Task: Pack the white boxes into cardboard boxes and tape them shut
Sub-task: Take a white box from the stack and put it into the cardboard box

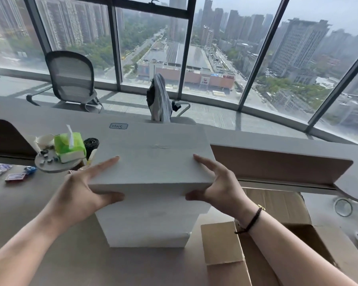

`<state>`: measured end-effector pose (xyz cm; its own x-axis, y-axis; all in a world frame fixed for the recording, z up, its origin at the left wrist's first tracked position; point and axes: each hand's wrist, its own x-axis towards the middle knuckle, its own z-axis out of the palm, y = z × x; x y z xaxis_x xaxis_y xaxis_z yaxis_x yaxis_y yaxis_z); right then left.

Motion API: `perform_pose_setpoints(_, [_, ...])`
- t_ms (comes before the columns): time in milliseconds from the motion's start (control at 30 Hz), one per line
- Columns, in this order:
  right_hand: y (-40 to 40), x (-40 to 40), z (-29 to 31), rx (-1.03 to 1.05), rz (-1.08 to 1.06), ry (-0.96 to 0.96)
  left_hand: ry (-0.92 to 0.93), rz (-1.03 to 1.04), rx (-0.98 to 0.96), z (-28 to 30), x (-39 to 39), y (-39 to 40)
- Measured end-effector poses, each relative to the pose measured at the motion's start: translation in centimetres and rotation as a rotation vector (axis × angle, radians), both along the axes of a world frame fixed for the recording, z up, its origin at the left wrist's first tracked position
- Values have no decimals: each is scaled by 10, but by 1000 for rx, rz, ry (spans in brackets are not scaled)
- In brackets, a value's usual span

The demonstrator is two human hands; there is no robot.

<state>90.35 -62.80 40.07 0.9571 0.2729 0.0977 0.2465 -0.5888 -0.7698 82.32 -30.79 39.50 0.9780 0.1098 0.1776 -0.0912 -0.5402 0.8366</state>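
A person's left hand and right hand clamp the side edges of a white box, held atop a second white box mid-desk. It looks stiff, smooth, likely light; side edges suit gripping. An open cardboard box waits at the desk's right edge, flap raised alongside; tissue pack sits left

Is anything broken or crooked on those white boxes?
A little. The top white box, gripped by both hands, has a small scuffed crease on its lid, and it overhangs the lower white box rather than lining up.
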Motion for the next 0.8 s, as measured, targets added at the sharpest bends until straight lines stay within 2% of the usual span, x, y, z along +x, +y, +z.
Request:
perform_pose_setpoints(167, [-11,-7,-5,46,2,-3,-83,76,-31,-3,-14,-21])
perform_pose_setpoints(367, [-47,-16,-6,78,-11,-20,-99,48,19,3,-14,-56])
perform_pose_setpoints(800, [-235,-66,-9,101,-115,-58,-152,-66,116,1,-18,-231])
